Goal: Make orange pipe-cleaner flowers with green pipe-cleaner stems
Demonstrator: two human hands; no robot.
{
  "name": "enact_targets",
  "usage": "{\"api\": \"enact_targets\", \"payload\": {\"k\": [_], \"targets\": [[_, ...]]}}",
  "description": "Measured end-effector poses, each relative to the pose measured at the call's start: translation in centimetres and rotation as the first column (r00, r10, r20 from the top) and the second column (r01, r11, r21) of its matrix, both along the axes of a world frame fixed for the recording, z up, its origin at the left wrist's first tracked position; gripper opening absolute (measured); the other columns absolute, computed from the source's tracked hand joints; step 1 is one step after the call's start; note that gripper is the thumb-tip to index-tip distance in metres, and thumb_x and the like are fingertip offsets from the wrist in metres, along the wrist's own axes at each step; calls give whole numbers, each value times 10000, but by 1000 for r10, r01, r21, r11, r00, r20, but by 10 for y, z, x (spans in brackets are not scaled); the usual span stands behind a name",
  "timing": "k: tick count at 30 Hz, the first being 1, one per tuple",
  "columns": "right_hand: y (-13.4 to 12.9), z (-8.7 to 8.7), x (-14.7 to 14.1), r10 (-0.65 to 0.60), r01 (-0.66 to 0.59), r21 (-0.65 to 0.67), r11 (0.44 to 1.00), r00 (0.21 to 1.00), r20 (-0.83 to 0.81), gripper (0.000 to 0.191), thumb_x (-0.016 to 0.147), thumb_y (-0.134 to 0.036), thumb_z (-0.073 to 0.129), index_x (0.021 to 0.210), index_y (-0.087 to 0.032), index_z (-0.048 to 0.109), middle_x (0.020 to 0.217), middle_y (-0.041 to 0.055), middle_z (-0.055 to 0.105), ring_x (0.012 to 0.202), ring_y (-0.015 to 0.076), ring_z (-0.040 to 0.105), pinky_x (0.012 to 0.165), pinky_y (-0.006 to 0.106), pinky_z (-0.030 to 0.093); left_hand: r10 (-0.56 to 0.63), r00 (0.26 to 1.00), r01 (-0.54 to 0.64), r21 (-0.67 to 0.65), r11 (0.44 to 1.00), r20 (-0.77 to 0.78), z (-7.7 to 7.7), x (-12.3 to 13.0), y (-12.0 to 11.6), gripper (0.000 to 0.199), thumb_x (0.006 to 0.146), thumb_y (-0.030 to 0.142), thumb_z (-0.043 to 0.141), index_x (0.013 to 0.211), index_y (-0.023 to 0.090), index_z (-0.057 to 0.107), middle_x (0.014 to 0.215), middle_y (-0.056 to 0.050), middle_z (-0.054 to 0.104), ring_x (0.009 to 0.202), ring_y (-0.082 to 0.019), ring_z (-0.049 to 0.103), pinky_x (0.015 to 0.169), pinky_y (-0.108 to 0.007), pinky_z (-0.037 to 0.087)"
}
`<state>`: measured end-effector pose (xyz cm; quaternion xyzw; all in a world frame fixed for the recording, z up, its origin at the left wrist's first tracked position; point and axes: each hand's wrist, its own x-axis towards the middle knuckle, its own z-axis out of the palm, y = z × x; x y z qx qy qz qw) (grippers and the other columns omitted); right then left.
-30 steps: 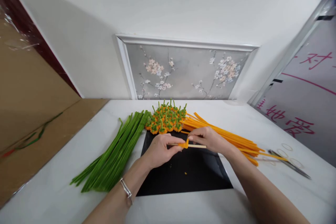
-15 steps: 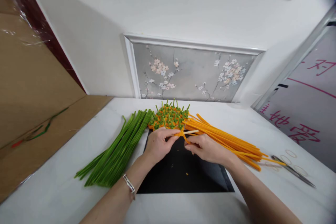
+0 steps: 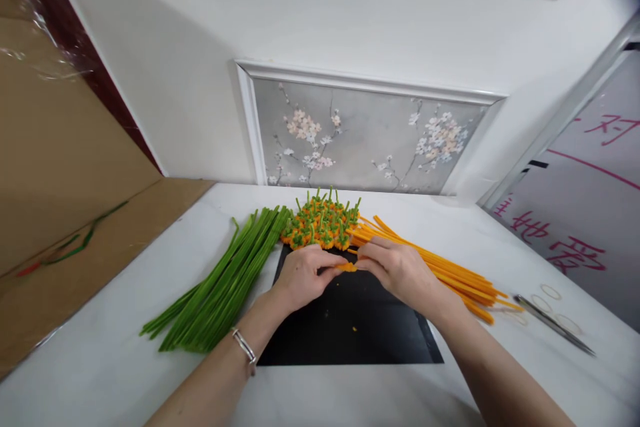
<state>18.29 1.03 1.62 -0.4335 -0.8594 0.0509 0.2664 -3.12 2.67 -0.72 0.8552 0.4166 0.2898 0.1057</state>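
Over the black mat (image 3: 350,327), my left hand (image 3: 306,275) pinches a small coiled orange piece (image 3: 347,267) between thumb and fingertips. My right hand (image 3: 393,268) is closed at the right side of the same piece, its fingertips pressed together around it. Just behind the hands lies a cluster of small orange and green pieces (image 3: 323,219) with green stems standing up. A bundle of green fuzzy stems (image 3: 225,283) lies to the left of my left hand. Orange fuzzy stems (image 3: 440,263) lie beyond and to the right of my right hand.
Scissors (image 3: 554,325) and several thin rings (image 3: 551,292) lie at the right of the white table (image 3: 100,340). Brown cardboard (image 3: 65,167) stands at the left. A wall with a framed floral panel (image 3: 370,137) rises behind, and a whiteboard (image 3: 595,187) is at the right.
The pale stick that jutted from the orange piece no longer shows. My right hand has moved up and left against the piece; my left hand has barely moved. The view has shifted slightly.
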Motion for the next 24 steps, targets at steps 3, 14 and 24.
{"api": "enact_targets", "payload": {"k": [3, 14, 24], "targets": [[7, -1, 8, 60, -67, -38, 997, 984, -168, 168, 922, -295, 533, 883, -211, 674, 886, 40, 661, 785, 158, 616, 727, 298, 484, -81, 996, 82, -37, 996, 48, 3, 2, -1, 185, 824, 215, 635, 951, 278, 755, 895, 8, 761, 777, -160, 640, 723, -260, 465], [22, -19, 17, 55, -188, -353, 917, 934, -353, 208, 894, -345, 524, 857, -211, 679, 728, 3, 641, 624, 140, 564, 565, 260, 437, -108, 949, 158, -149, 976, 297, 6, 6, -5, 196, 775, 175, 657, 917, 257, 764, 817, -12, 760, 712, -146, 629, 693, -257, 480], [12, -16, 11, 145, -319, -406, 856, 904, -403, 375, 938, -430, 434, 710, -179, 594, 649, -10, 537, 555, 103, 441, 543, 234, 365, 40, 928, -24, -47, 999, 370, 1, 8, -2, 197, 787, 166, 650, 940, 229, 757, 866, -22, 766, 709, -149, 631, 703, -271, 501]]}}
